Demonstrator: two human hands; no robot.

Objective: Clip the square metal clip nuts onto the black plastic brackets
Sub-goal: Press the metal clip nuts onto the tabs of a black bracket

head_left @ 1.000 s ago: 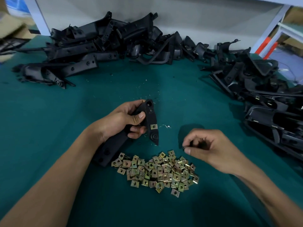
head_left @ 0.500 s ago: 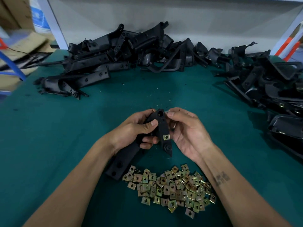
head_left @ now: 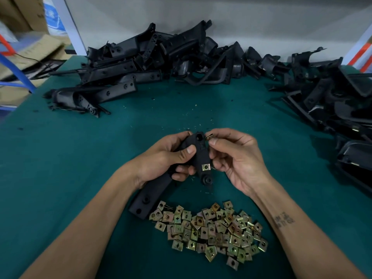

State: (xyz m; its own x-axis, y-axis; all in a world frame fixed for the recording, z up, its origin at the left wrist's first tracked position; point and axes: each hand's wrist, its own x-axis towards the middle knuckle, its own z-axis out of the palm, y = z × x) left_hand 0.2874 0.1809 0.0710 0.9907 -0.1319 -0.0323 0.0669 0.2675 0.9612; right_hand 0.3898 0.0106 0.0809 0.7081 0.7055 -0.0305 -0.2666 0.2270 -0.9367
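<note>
— What's changed since a second ago?

— My right hand was low by the heap of loose clip nuts then; now it is up at the top of the black plastic bracket, and my view has tipped so the heap sits lower in frame.

— What is that hand holding?

— Thumb and forefinger pinch one brass-coloured clip nut, touching the bracket's upper right edge just beside the round hole there. The other fingers are loosely curled behind the bracket.

— And the left hand?

— Wrapped round the bracket's middle, thumb across the front face, fingers curled underneath. The bracket's long lower end slants down to the left, and its tip lies just beside the heap.

— Any nut already fitted?

— One square clip nut sits on the bracket's right edge, above the round boss at the bottom end.

— Around you?

— Green table mat, with a pile of black brackets along the far edge and another stack on the right. Cardboard boxes stand off to the left.
</note>
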